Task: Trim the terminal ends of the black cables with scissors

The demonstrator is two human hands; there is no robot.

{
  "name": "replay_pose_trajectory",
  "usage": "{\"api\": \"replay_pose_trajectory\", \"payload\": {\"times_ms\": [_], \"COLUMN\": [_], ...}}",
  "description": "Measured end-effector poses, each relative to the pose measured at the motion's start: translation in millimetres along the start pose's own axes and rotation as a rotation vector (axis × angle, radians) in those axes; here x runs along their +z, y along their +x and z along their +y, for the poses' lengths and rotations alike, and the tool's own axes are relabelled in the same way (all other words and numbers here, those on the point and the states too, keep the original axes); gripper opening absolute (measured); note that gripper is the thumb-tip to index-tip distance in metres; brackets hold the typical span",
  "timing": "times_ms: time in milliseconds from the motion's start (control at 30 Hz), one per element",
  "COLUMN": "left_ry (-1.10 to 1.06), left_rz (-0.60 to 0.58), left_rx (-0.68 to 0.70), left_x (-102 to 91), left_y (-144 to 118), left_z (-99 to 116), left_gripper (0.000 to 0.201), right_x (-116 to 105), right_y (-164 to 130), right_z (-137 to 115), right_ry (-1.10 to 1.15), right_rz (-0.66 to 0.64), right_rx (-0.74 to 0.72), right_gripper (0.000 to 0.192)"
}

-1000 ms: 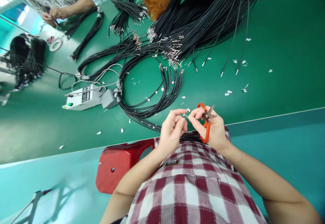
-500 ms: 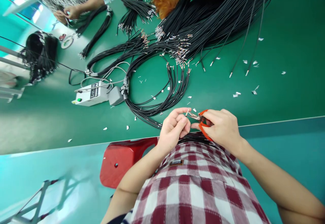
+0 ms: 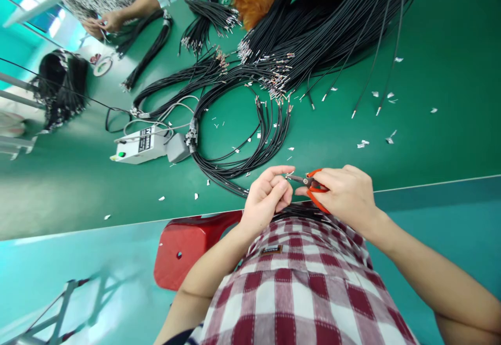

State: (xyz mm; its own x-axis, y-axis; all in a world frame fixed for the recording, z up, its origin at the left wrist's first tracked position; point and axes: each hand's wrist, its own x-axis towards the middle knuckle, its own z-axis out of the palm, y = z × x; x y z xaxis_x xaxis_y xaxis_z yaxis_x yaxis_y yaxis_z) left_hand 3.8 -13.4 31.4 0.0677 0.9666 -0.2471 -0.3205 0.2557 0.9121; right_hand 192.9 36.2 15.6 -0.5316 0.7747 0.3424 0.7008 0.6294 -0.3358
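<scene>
My right hand (image 3: 346, 194) grips orange-handled scissors (image 3: 313, 186), their metal blades pointing left toward my left hand. My left hand (image 3: 268, 196) pinches the end of a thin black wire between thumb and fingers, right at the blade tips. Both hands hover at the near edge of the green table (image 3: 430, 141), over my checked shirt. The wire runs down behind my hands and is mostly hidden. A looped bundle of black wires with metal terminals (image 3: 250, 136) lies just beyond my hands.
A large heap of black wires (image 3: 324, 26) covers the far middle. A white control box (image 3: 141, 145) with grey cables sits left. Small white scraps (image 3: 362, 144) litter the table. A red stool (image 3: 188, 248) stands below-left. Another person (image 3: 113, 6) handles wires far left.
My right hand has turned over, so the scissors now point left at the wire end. The view shifted slightly right. The left hand stayed where it was.
</scene>
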Motion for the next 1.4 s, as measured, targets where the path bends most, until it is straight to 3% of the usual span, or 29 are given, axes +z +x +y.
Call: {"api": "replay_pose_trajectory", "payload": {"times_ms": [133, 200, 333, 400, 467, 533, 567, 633, 700, 767, 833, 900, 967, 1000, 1067, 1100, 1133, 1200, 1267, 1400], "left_ry": [0.003, 0.003, -0.008, -0.002, 0.043, 0.152, 0.231, 0.398, 0.409, 0.443, 0.504, 0.588, 0.701, 0.856, 1.066, 1.154, 1.257, 1.436, 1.518, 1.256], "left_rz": [-0.006, -0.002, 0.062, 0.091, 0.114, 0.193, 0.286, 0.586, 0.679, 0.677, 0.662, 0.612, 0.426, 0.210, -0.294, -0.452, -0.538, -0.590, -0.565, -0.493], "left_rx": [-0.010, -0.011, -0.009, 0.020, 0.111, 0.285, 0.389, 0.581, 0.578, 0.525, 0.520, 0.545, 0.513, 0.494, 0.401, 0.390, 0.381, 0.370, 0.351, 0.309], "left_x": [-1.7, -3.3, -4.5, -6.4, -14.4, -32.9, -46.3, -77.5, -105.0, -117.8, -113.2, -96.3, -74.1, -62.7, -41.3, -32.3, -24.8, -14.5, -10.0, -10.9], "left_y": [1.1, 3.4, 8.9, 12.8, 22.3, 41.7, 55.7, 89.8, 124.6, 148.4, 150.5, 127.7, 87.9, 66.3, 29.2, 16.1, 7.1, -0.1, 1.4, 7.4], "left_z": [-0.5, -3.0, -7.0, -2.3, 11.3, 34.5, 48.7, 78.2, 101.5, 109.9, 99.7, 73.4, 39.2, 22.2, -7.4, -19.1, -28.5, -41.3, -47.3, -47.5], "left_gripper": [0.041, 0.041, 0.041, 0.044, 0.046, 0.039, 0.032, 0.027, 0.024, 0.028, 0.032, 0.036, 0.022, 0.012, 0.012, 0.015, 0.018, 0.022, 0.022, 0.015], "right_x": [2.3, 3.8, 5.6, 6.4, 9.8, 19.1, 26.5, 45.9, 67.9, 85.1, 90.2, 81.0, 62.4, 52.4, 35.6, 30.2, 27.2, 27.5, 32.2, 34.2], "right_y": [-2.8, -2.5, 11.8, 23.4, 31.5, 32.7, 30.8, 25.5, 24.8, 34.5, 52.0, 67.5, 72.8, 71.2, 61.5, 55.0, 48.1, 36.0, 27.6, 19.1], "right_z": [-3.3, -4.6, 13.5, 31.7, 43.5, 38.0, 27.7, -3.5, -35.3, -48.7, -32.1, 9.9, 57.7, 76.5, 95.0, 94.3, 88.3, 68.3, 49.1, 35.0], "right_ry": [0.083, 0.232, 1.022, 1.428, 1.666, 1.738, 1.734, 1.705, 1.671, 1.593, 1.554, 1.524, 1.469, 1.440, 1.366, 1.359, 1.366, 1.400, 1.415, 1.440], "right_rz": [-0.019, -0.050, -0.118, -0.090, -0.135, -0.180, -0.216, -0.331, -0.447, -0.358, -0.138, 0.085, 0.360, 0.463, 0.625, 0.623, 0.587, 0.454, 0.336, 0.183], "right_rx": [0.048, 0.111, 0.430, 0.632, 0.768, 0.834, 0.827, 0.725, 0.524, 0.407, 0.409, 0.470, 0.548, 0.575, 0.579, 0.563, 0.553, 0.565, 0.601, 0.601], "right_gripper": [0.047, 0.051, 0.062, 0.067, 0.070, 0.070, 0.068, 0.061, 0.057, 0.055, 0.056, 0.057, 0.054, 0.055, 0.046, 0.044, 0.043, 0.044, 0.047, 0.048]}}
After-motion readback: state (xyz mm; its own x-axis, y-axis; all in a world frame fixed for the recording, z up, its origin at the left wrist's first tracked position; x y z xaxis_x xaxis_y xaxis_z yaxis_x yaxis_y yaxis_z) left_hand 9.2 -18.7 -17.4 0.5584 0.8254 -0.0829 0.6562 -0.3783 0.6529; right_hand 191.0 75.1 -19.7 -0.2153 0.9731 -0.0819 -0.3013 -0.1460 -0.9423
